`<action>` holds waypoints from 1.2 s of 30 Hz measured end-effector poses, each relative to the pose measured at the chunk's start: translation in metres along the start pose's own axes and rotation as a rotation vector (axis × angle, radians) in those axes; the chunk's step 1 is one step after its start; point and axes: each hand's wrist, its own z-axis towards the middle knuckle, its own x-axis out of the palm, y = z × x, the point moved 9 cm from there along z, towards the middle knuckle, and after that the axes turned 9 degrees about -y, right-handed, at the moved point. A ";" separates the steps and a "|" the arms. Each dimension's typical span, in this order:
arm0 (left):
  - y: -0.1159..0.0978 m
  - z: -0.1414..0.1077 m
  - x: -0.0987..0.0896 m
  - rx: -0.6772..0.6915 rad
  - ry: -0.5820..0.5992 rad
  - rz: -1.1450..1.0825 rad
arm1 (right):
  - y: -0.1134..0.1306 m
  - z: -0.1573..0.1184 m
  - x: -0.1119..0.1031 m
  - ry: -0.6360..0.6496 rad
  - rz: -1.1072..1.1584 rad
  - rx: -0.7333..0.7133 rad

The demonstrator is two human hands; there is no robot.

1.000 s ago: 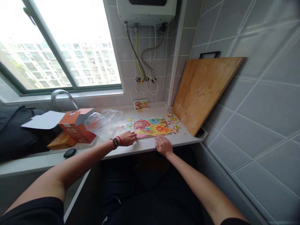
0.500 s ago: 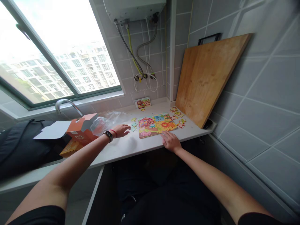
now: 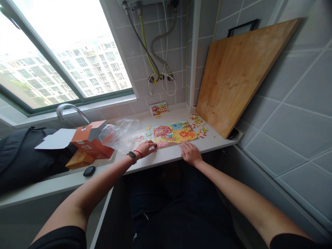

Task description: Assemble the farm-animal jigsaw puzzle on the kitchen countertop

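A colourful jigsaw puzzle [image 3: 169,134] lies flat on the white counter [image 3: 135,166], with a red barn on its left half and a lion and an elephant on its right. My left hand [image 3: 145,148], wearing a dark wristband and a red cord, touches the puzzle's near left corner with slightly bent fingers. At the near edge, right of the middle, my right hand [image 3: 191,153] rests with its fingers laid out against the puzzle. Loose puzzle pieces [image 3: 148,134] lie left of it, and more puzzle pieces [image 3: 202,132] lie to the right.
A picture card [image 3: 158,109] leans on the back wall. An opened orange box [image 3: 90,141], crumpled clear plastic [image 3: 121,133] and a small black object [image 3: 89,171] occupy the left side, near a black bag [image 3: 28,155] and faucet [image 3: 71,108]. A wooden board [image 3: 238,76] leans at right.
My left hand has moved right and nearer, from above the counter to the puzzle's near left corner, uncovering pink pieces. My right hand stays at the near edge. The view has shifted slightly.
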 end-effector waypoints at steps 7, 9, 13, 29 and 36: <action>-0.004 -0.011 0.011 -0.108 -0.157 0.000 | 0.000 0.004 0.003 0.114 -0.005 0.091; -0.004 -0.013 0.012 -0.121 -0.177 0.007 | 0.003 0.005 0.004 0.149 -0.020 0.085; -0.007 -0.015 0.013 -0.147 -0.190 0.038 | 0.005 0.007 0.003 0.186 -0.042 0.087; -0.018 -0.018 0.015 -0.124 -0.192 0.151 | 0.005 0.006 0.002 0.159 -0.037 0.104; -0.021 -0.020 0.018 -0.129 -0.211 0.152 | 0.006 0.005 0.003 0.153 -0.043 0.087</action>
